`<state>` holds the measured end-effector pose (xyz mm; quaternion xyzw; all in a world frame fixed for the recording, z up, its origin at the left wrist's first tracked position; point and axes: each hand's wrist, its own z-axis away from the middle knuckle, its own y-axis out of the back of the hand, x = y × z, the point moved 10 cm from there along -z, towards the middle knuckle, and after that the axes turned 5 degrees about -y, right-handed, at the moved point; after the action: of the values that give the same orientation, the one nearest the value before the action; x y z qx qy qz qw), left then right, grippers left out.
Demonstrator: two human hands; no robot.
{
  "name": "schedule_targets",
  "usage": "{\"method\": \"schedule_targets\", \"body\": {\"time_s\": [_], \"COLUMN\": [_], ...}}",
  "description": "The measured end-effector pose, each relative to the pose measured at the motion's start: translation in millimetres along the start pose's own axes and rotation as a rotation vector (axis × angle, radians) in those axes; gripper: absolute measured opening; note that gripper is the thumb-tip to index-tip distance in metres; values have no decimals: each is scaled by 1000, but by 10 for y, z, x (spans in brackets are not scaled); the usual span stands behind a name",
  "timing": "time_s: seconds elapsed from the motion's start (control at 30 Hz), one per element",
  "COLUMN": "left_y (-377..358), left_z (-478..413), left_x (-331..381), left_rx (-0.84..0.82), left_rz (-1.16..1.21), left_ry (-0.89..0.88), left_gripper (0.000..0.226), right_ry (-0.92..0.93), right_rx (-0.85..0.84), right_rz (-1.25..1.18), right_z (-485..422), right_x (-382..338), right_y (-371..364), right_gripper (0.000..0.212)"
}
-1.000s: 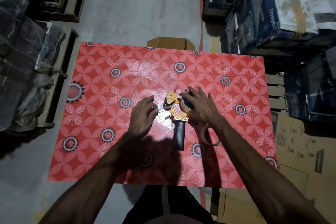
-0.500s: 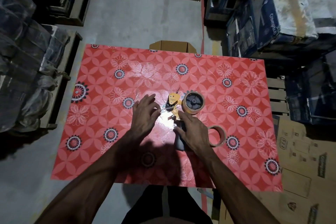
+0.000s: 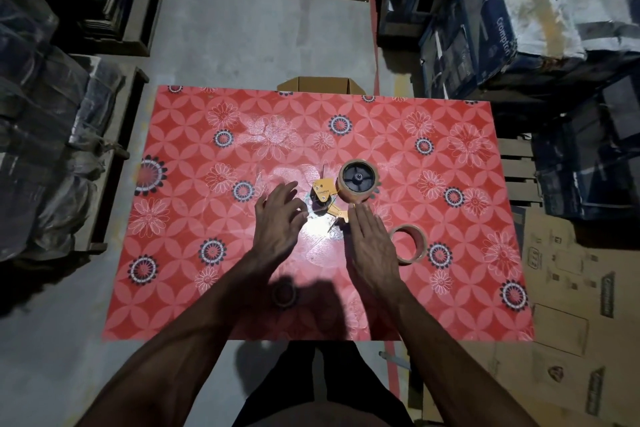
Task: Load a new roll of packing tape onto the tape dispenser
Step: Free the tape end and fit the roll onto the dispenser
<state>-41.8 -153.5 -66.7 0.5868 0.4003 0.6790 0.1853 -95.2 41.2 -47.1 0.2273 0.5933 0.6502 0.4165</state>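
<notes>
Table cover [image 3: 485, 204] under my hands: red, with paler pink interlocking petal shapes, white-outlined daisies, and dark navy-and-white ringed rosettes scattered across it. Dispenser [image 3: 325, 191] just past my fingertips: orange-yellow metal plates, black parts. Tape roll [image 3: 358, 182] on it: tan-brown band around a black hub. Spare ring [image 3: 409, 242] just right of my right hand [image 3: 372, 246]: pale tan, translucent. Third roll [image 3: 284, 294] beneath my left forearm, in shadow: dull brown. Boxes far right [image 3: 519, 10]: dark blue with white lettering. Floor: grey.
</notes>
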Motion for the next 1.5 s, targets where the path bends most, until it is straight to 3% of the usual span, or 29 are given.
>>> {"method": "schedule_targets", "body": {"time_s": [0.27, 0.63, 0.77, 0.9, 1.03, 1.23, 1.4, 1.5], "left_y": [-33, -1, 164, 328, 274, 77, 82, 125], "left_z": [99, 175, 432, 709, 673, 581, 590, 533], "left_x": [55, -24, -550, -671, -413, -66, -91, -179], "left_rx": [27, 56, 64, 48, 70, -2, -41, -18], "left_rz": [-27, -66, -114, -118, -46, 124, 354, 438], "left_ry": [8, 35, 135, 74, 72, 27, 180, 315], "left_gripper": [10, 10, 23, 37, 16, 4, 30, 40], "right_ry": [22, 42, 51, 62, 57, 64, 42, 34], "right_rx": [-101, -249, -231, -199, -208, -193, -188, -175], "right_rz": [-15, 151, 170, 164, 178, 168, 131, 141], "right_z": [-19, 10, -6, -17, 2, 20, 15, -3], "right_x": [42, 20, 19, 38, 9, -45, -11, -2], "right_y": [31, -83, -96, -98, -69, 36, 5, -17], "right_gripper": [56, 82, 84, 94, 97, 93, 100, 92]}}
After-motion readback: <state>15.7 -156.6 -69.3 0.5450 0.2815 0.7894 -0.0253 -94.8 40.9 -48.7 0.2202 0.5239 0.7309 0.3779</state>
